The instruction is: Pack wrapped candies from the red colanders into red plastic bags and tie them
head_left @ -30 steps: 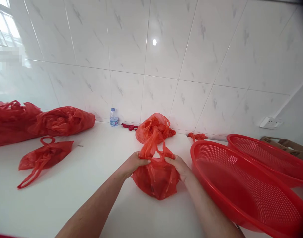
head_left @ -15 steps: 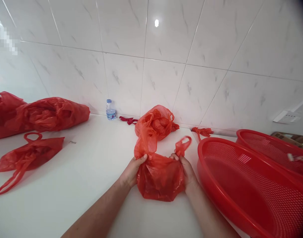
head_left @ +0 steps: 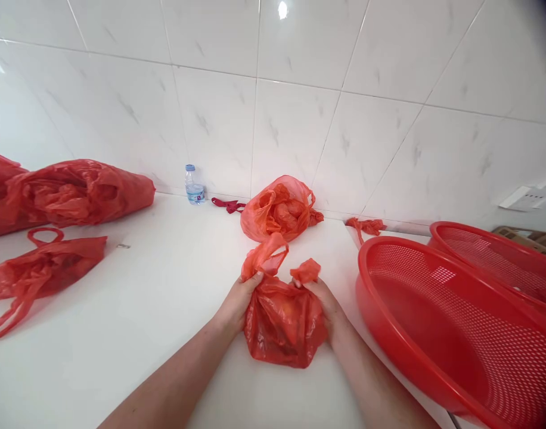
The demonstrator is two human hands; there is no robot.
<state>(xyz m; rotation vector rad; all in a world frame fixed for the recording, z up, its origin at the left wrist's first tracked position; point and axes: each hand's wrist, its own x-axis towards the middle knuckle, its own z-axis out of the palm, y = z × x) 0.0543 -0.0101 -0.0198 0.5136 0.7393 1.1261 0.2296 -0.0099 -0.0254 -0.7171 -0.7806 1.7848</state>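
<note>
A red plastic bag (head_left: 284, 328) is held in front of me over the white table, its two loop handles standing up at the top. My left hand (head_left: 237, 301) grips its left upper side, thumb on top below the left handle. On the other side my right hand (head_left: 324, 301) closes around the gathered plastic under the right handle. Something orange shows faintly through the bag, too blurred to name. Just behind it, against the wall, sits another red plastic bag (head_left: 277, 211) stuffed with crumpled red plastic.
Two red perforated baskets (head_left: 389, 333) stand at the right. Full red bags (head_left: 89, 193) lie at the left, with a smaller red bag (head_left: 53, 262) nearer. A water bottle (head_left: 195, 187), a dark red strip (head_left: 228, 205) and a red plastic scrap (head_left: 366, 226) lie along the wall.
My hands have drawn slightly closer together, bunching the bag's mouth. The right handle has folded over to the left. The view has tilted down a little.
</note>
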